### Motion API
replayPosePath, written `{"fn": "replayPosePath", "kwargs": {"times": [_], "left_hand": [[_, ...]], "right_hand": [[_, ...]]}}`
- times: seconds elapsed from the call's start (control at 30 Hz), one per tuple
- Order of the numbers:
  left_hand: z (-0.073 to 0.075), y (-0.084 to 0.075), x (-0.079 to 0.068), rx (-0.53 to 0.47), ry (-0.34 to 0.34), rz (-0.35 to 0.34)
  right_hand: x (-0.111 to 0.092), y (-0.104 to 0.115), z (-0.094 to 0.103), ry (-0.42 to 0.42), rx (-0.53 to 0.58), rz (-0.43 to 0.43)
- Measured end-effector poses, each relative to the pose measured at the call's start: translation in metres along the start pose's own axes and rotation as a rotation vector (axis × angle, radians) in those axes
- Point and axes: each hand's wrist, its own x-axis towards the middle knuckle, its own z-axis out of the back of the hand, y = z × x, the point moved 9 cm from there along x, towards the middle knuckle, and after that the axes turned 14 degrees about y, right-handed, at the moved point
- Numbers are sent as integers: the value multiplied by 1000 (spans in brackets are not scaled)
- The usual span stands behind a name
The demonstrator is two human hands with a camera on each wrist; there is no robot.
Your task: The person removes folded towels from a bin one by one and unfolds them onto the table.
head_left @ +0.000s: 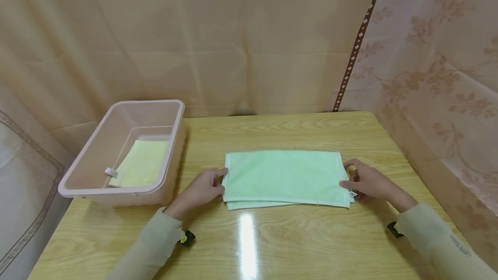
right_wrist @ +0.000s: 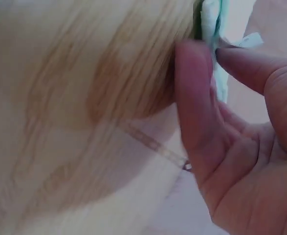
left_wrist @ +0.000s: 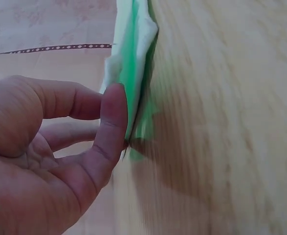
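Note:
A folded light-green towel [head_left: 284, 176] with white hemmed edges lies on the wooden table, its lower layer showing along the near side. At its left end, my left hand [head_left: 201, 190] pinches the edge between thumb and fingers. The left wrist view shows the layered green edge [left_wrist: 133, 63] of the towel against the fingertips of this hand [left_wrist: 60, 147]. My right hand [head_left: 369, 181] pinches the opposite end, thumb on top. A small white tag [right_wrist: 248, 41] sticks out beside the thumb in the right wrist view, where the right hand [right_wrist: 241, 142] partly hides the towel.
A pale pink plastic basin [head_left: 120, 191] stands at the table's left side, with a folded yellow cloth [head_left: 144, 163] and its white tag inside. Beige curtains [head_left: 241, 42] hang behind the table [head_left: 295, 245], and a floral curtain [head_left: 447, 77] borders its right side.

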Motion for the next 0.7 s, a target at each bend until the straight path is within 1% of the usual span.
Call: {"fn": "replayPosePath", "kwargs": {"times": [0.03, 0.1, 0.17, 0.23, 0.27, 0.3, 0.37, 0.4, 0.43, 0.5, 0.53, 0.6, 0.7], "left_hand": [[0, 0, 0, 11, -1, 0], [4, -1, -1, 69, -29, -20], [8, -6, -4, 166, -76, -55], [10, -15, -7, 293, -125, -105], [10, -21, -8, 364, -142, -138], [8, -26, -10, 428, -140, -168], [0, -38, -13, 546, -108, -235], [-6, -42, -14, 585, -76, -268], [-11, -45, -15, 617, -41, -294], [-20, -47, -15, 651, 37, -321], [-24, -47, -14, 660, 70, -324], [-29, -43, -12, 658, 124, -307], [-34, -35, -8, 656, 178, -277]], "right_hand": [[-1, 5, 3, -35, -80, 23], [-4, 17, 7, -112, -241, 92], [-7, 30, 7, -177, -369, 182], [-9, 41, 3, -198, -444, 277], [-10, 44, -1, -190, -468, 321], [-11, 47, -6, -172, -480, 359], [-12, 49, -17, -117, -491, 413], [-12, 49, -22, -89, -499, 425], [-11, 49, -27, -56, -496, 426], [-11, 48, -35, 2, -481, 426], [-10, 48, -39, 29, -468, 427], [-11, 47, -43, 76, -443, 428], [-12, 45, -46, 137, -403, 435]]}}
